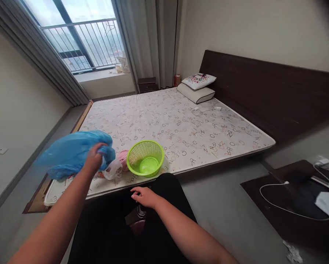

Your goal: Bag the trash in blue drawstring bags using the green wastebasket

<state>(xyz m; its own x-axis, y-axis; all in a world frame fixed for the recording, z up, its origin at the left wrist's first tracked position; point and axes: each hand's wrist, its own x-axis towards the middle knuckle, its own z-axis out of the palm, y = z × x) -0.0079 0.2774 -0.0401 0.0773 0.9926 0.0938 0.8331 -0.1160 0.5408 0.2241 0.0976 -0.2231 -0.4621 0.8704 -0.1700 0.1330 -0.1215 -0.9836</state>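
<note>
My left hand [94, 158] is closed around the gathered part of a blue plastic bag [76, 148], which billows out to the left over the near corner of the mattress. Just right of that hand lie a white plastic bag [113, 169] and something pink [123, 157]. A lime-green plastic basket [146, 161], with nothing in it, stands tilted towards me at the mattress edge. Over my lap hovers my right hand [145, 197], fingers loosely bent and apart, holding nothing. The blue bag's contents are mostly hidden.
The letter-printed mattress [153, 113] spans the middle, with two pillows [197, 88] near the dark headboard [263, 88]. A white cable [199, 111] lies on it. To the right, a dark low table [280, 198] carries cables and a white item [328, 203].
</note>
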